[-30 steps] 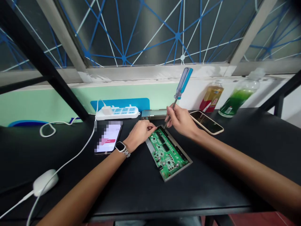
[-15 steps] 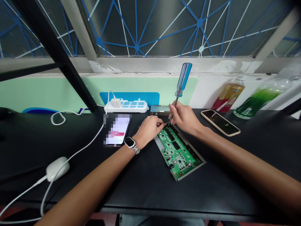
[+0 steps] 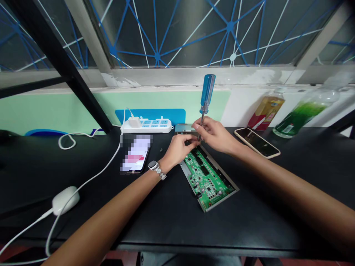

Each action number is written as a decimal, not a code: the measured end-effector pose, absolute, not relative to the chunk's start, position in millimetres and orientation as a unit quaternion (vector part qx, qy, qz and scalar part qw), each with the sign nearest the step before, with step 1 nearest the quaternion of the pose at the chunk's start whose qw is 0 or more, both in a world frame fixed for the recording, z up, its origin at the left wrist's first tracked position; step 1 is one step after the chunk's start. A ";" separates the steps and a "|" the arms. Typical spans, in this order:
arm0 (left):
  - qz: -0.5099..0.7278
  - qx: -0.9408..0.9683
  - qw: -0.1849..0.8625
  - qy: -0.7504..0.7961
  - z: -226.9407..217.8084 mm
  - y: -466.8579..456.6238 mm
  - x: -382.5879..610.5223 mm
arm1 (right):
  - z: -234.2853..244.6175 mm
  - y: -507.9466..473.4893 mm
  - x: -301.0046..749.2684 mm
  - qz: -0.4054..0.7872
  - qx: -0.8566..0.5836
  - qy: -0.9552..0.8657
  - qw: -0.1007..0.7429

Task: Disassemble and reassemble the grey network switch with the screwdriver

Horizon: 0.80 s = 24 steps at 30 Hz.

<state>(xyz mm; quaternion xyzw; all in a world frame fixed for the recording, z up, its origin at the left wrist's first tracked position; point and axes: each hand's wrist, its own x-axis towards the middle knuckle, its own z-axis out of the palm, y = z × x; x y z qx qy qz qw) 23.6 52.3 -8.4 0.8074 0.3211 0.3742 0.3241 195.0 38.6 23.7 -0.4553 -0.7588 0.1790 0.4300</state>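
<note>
Clenching a blue-handled steel screwdriver (image 3: pixel 207 90), the right hand (image 3: pixel 216 136) is working beside the left hand (image 3: pixel 179 148), its pinch unclear; a slip could scratch the green circuit board (image 3: pixel 206 181) below.

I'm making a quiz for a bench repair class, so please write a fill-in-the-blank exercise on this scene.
1. The right hand grips a screwdriver with a ____ handle.
2. The watch is worn on the ____ wrist.
3. The green circuit board lies on a ____ table.
4. The gold-edged phone lies to the ____ of the green circuit board.

Missing words: blue; left; black; right.
</note>
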 end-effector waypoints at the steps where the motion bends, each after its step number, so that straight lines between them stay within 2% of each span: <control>1: 0.379 0.801 0.323 0.332 -8.8 52.2 25.0 | 26.2 39.2 192.9 0.191 -0.465 -0.728 0.467; 3: 0.387 0.793 0.315 0.349 -9.1 51.4 26.8 | 32.4 39.5 188.6 0.203 -0.479 -0.667 0.532; 6: 0.393 0.792 0.307 0.353 -9.5 50.3 27.6 | 42.3 37.5 185.3 0.168 -0.485 -0.636 0.576; 8: 0.394 0.791 0.307 0.353 -10.5 50.7 27.5 | 48.3 35.5 186.4 0.166 -0.474 -0.651 0.570; 13: 0.390 0.788 0.317 0.355 -12.5 52.8 26.9 | 60.8 33.8 194.2 0.303 -0.406 -0.720 0.474; 17: 0.389 0.789 0.314 0.358 -13.2 54.0 27.2 | 65.4 33.3 195.1 0.259 -0.431 -0.649 0.572; 22: 0.396 0.784 0.309 0.364 -17.0 56.2 27.5 | 70.6 30.6 195.2 0.279 -0.398 -0.705 0.516; 24: 0.404 0.780 0.310 0.363 -18.3 56.8 27.6 | 71.4 30.2 194.9 0.262 -0.420 -0.690 0.528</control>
